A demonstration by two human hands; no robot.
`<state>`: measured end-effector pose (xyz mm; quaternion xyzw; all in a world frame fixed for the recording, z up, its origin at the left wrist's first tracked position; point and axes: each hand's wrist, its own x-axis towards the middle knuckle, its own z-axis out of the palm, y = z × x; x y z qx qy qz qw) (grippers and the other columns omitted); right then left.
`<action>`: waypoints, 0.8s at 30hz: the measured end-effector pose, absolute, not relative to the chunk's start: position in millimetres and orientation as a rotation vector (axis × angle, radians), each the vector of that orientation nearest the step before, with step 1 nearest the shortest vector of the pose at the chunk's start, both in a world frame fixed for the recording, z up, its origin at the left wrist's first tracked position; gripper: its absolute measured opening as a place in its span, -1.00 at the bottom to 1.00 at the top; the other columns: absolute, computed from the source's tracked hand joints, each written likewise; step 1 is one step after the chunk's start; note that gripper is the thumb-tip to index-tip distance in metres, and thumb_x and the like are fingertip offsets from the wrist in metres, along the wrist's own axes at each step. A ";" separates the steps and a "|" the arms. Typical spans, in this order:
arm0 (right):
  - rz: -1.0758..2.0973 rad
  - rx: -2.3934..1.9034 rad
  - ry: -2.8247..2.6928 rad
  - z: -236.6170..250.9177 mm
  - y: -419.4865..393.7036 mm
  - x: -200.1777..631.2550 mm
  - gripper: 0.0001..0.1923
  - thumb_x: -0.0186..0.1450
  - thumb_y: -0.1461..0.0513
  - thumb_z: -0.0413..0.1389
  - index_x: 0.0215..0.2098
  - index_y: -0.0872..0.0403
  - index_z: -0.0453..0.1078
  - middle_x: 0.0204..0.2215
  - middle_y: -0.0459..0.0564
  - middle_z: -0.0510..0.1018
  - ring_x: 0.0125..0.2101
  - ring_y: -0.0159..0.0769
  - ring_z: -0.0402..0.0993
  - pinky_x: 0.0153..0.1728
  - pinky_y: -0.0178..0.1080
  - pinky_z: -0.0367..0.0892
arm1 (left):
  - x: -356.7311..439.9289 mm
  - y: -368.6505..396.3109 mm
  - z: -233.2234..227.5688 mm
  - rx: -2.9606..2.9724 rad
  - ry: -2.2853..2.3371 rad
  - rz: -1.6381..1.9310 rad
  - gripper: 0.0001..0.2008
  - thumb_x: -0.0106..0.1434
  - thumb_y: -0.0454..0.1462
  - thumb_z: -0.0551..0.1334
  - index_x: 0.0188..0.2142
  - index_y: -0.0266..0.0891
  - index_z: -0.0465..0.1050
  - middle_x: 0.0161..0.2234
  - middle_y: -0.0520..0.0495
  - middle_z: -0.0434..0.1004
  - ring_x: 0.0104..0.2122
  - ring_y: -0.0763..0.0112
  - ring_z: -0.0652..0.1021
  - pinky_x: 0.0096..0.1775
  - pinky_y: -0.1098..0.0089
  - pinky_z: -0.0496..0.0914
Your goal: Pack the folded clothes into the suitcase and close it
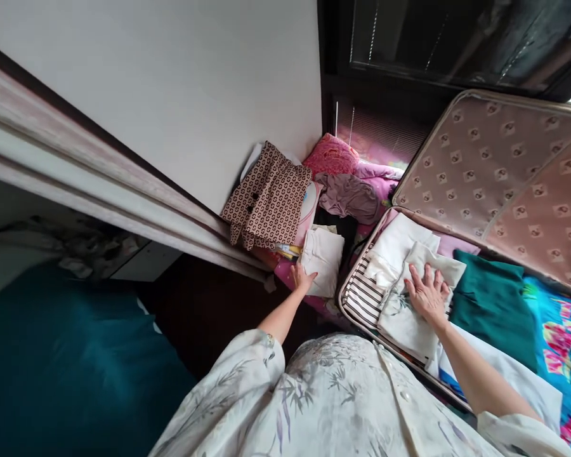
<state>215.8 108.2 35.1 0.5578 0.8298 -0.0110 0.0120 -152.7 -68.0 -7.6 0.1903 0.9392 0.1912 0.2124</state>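
Note:
My right hand (pixel 427 293) lies flat with fingers spread on a folded off-white garment (pixel 406 324) with a leaf print, inside an open suitcase (pixel 349 303). Around it in the case are a white folded cloth (pixel 400 238), a striped black-and-white cloth (pixel 361 289), a green folded cloth (pixel 488 304) and a blue floral cloth (pixel 566 343). My left hand (pixel 303 278) is at the near left edge of a folded cream cloth (pixel 324 257) beside the case. Its thumb lies over that edge; the fingers are partly hidden, apparently gripping it.
The suitcase lid (pixel 499 165) stands raised at the right. Beyond the cream cloth are a brown patterned garment (pixel 276 197), a mauve crumpled cloth (pixel 347 195) and a pink cushion-like item (pixel 332 155). A white wall panel (pixel 171 82) rises at left; teal bedding (pixel 76 368) is lower left.

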 end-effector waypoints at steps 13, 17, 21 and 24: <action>-0.016 1.759 2.540 29.5 110.0 218.2 -0.35 0.49 -0.07 -0.30 0.50 -0.23 0.04 0.48 0.08 0.07 0.45 0.11 -0.15 0.30 0.27 -0.04 | -138.7 -58.4 -3.4 0.802 2.607 0.421 -0.67 0.31 -0.30 0.31 0.06 -0.19 0.40 0.12 -0.27 0.44 0.19 0.02 0.42 0.21 0.09 0.31; -0.026 1.763 2.544 30.0 109.7 218.4 -0.32 0.49 -0.09 -0.35 0.48 -0.17 0.11 0.48 0.11 0.07 0.45 0.09 -0.14 0.32 0.24 -0.05 | -129.5 -58.9 3.8 1.081 2.507 0.371 -0.69 0.39 -0.41 0.10 0.06 -0.21 0.46 0.13 -0.27 0.43 0.17 0.09 0.42 0.23 0.12 0.29; 0.003 1.755 2.543 31.5 108.7 217.4 -0.32 0.49 -0.08 -0.33 0.47 -0.14 0.14 0.48 0.11 0.09 0.45 0.08 -0.11 0.31 0.24 -0.03 | -128.5 -58.6 4.0 1.156 2.425 0.399 -0.65 0.42 -0.44 0.02 0.04 -0.18 0.49 0.08 -0.22 0.49 0.13 0.20 0.46 0.23 0.22 0.30; 0.023 1.759 2.535 33.0 107.8 216.0 -0.31 0.49 -0.08 -0.34 0.46 -0.12 0.16 0.47 0.10 0.10 0.44 0.07 -0.09 0.31 0.22 -0.01 | -129.7 -60.3 2.1 1.129 2.457 0.406 -0.66 0.41 -0.41 0.05 0.09 -0.18 0.44 0.16 -0.26 0.45 0.21 0.10 0.40 0.27 0.10 0.26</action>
